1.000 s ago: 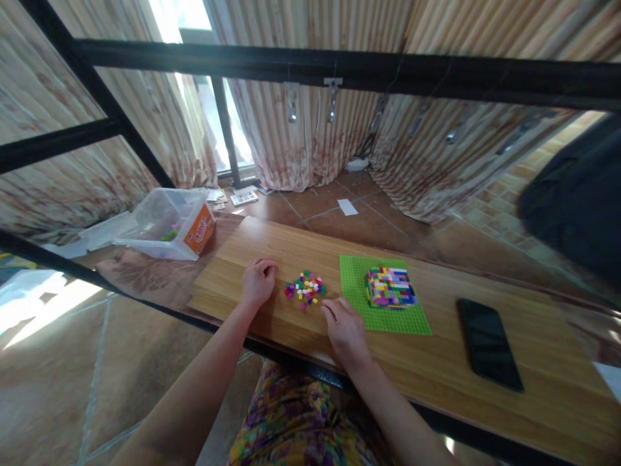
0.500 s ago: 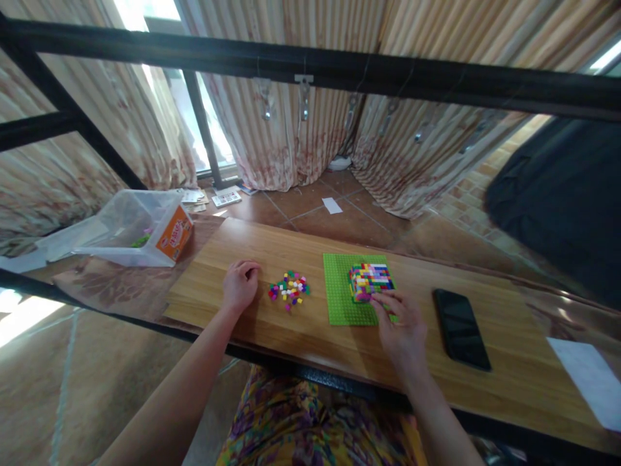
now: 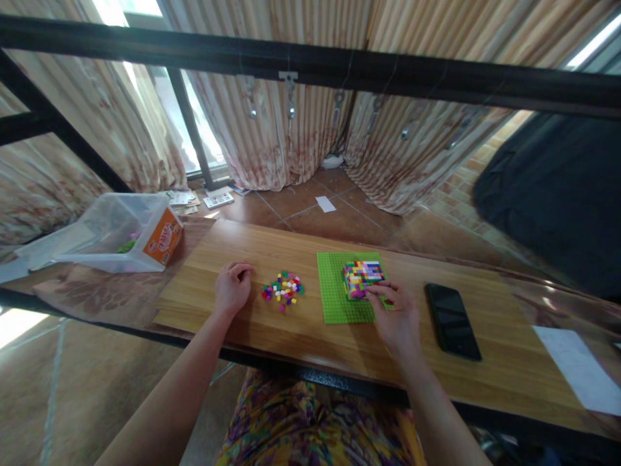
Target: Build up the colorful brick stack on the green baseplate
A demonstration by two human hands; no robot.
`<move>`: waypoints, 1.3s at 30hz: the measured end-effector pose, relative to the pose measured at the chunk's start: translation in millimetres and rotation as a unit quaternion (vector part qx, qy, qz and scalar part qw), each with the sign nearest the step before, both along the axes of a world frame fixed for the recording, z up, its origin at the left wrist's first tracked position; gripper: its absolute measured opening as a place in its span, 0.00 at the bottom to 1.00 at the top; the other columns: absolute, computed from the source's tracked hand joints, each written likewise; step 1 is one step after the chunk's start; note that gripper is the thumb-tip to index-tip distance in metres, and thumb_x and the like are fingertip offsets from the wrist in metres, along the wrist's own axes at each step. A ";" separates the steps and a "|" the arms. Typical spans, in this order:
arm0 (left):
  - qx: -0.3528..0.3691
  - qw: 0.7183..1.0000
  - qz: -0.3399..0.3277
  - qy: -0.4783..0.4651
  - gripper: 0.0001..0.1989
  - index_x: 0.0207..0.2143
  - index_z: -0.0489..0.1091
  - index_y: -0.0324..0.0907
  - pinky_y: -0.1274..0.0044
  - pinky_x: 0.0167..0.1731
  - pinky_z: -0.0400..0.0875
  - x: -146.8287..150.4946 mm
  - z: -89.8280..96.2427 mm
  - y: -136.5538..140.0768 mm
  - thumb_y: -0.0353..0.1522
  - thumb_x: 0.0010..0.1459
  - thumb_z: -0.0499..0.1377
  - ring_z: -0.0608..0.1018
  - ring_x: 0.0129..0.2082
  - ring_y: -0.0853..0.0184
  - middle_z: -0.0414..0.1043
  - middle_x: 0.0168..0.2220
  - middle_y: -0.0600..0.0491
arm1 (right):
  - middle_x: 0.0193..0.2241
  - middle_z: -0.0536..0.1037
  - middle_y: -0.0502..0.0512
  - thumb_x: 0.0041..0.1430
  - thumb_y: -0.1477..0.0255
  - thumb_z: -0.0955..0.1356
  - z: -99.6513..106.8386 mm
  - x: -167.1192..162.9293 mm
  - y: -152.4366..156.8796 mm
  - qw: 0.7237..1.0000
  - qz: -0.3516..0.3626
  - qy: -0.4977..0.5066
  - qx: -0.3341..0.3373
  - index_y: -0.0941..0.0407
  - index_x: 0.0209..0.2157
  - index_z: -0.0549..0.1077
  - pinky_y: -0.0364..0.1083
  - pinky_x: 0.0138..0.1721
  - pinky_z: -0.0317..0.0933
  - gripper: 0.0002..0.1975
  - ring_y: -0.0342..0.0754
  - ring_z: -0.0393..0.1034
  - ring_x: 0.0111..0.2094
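Note:
A green baseplate lies on the wooden board, and a block of multicoloured toy bricks stands on it, several layers high. My right hand reaches over the baseplate's right side, thumb and fingers pinched at the near side of the block. At those fingertips a magenta toy brick shows, partly covered by the fingers. Loose small bricks in many colours are scattered left of the baseplate. Further left, my left hand rests on the board with its fingers curled in and nothing visible in them.
A black phone lies right of the baseplate, with a white paper beyond it. At the far left is a clear plastic bin with an orange label and a few pieces inside. A black metal bar crosses above the board.
The whole view has shifted slightly as my head turned. My right hand's fingertips have moved a little along the near side of the brick block. My left hand stays where it was.

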State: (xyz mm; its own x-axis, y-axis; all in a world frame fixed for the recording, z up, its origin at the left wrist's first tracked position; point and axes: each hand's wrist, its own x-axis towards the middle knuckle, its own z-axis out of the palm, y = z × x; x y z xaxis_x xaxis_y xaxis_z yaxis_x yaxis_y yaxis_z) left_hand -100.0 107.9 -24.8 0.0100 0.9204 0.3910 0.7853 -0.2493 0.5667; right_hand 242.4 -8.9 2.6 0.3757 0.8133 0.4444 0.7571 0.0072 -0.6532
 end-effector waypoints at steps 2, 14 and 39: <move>0.000 1.000 0.002 -0.001 0.10 0.31 0.75 0.41 0.69 0.48 0.70 0.2 0.2 -0.3 0.29 0.55 0.53 0.76 0.42 0.61 0.77 0.38 0.48 | 0.39 0.74 0.57 0.56 0.63 0.68 -0.1 -0.5 -0.3 1.000 0.000 0.001 0.006 0.52 0.32 0.80 0.51 0.41 0.64 0.10 0.51 0.69 0.41; 0.002 1.000 0.000 -0.004 0.11 0.31 0.76 0.41 0.69 0.47 0.70 1.4 1.6 -1.4 0.29 0.56 0.53 0.76 0.41 0.60 0.77 0.38 0.47 | 0.38 0.73 0.57 0.59 0.68 0.67 -4.8 -7.3 -1.0 0.994 0.020 -0.068 0.080 0.55 0.33 0.79 0.51 0.42 0.66 0.08 0.49 0.69 0.40; 0.008 1.000 0.009 -0.014 0.10 0.30 0.75 0.42 0.69 0.47 0.70 2.9 -1.2 -2.0 0.27 0.56 0.54 0.76 0.41 0.61 0.77 0.37 0.49 | 0.34 0.74 0.56 0.62 0.74 0.64 -6.1 -133.7 21.2 0.956 0.218 -0.153 -0.123 0.54 0.35 0.76 0.48 0.43 0.58 0.07 0.51 0.64 0.39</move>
State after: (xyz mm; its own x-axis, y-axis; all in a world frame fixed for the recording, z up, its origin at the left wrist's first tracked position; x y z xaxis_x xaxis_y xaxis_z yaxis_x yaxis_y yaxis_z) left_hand -97.1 105.8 -26.0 -0.0170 0.9140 0.4054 0.7736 -0.2448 0.5845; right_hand 108.7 12.4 -3.5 -0.1406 0.9571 0.2535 0.8728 0.2406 -0.4245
